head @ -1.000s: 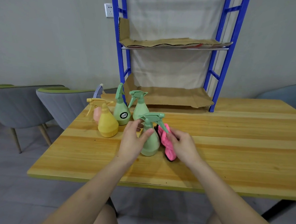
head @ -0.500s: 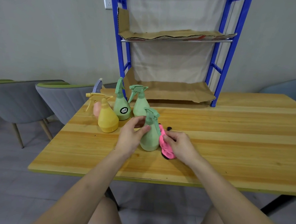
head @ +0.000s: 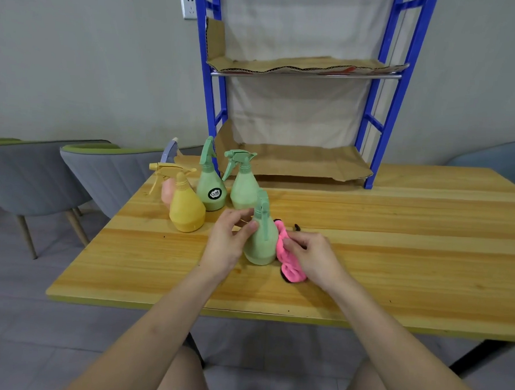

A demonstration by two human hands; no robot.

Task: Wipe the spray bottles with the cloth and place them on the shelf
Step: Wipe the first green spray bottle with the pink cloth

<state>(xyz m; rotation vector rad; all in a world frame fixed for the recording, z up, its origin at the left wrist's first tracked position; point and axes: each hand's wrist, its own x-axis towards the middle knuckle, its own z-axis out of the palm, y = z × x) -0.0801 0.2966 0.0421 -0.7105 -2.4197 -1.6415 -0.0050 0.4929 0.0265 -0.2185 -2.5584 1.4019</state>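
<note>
Green bottle (head: pixel 259 245), upright, frame centre, between hands: left hand (head: pixel 227 242) grips neck; right hand (head: pixel 310 254) clutches pink cloth (head: pixel 289 266) alongside.

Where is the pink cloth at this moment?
Head view, centre: the pink cloth rests on the wooden table, gripped by the right hand, against the right side of the nearest green spray bottle.

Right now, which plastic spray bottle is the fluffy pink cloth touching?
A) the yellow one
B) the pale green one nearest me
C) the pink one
B: the right hand presses the fluffy pink cloth against the nearest pale green plastic spray bottle, which the left hand grips.
</note>
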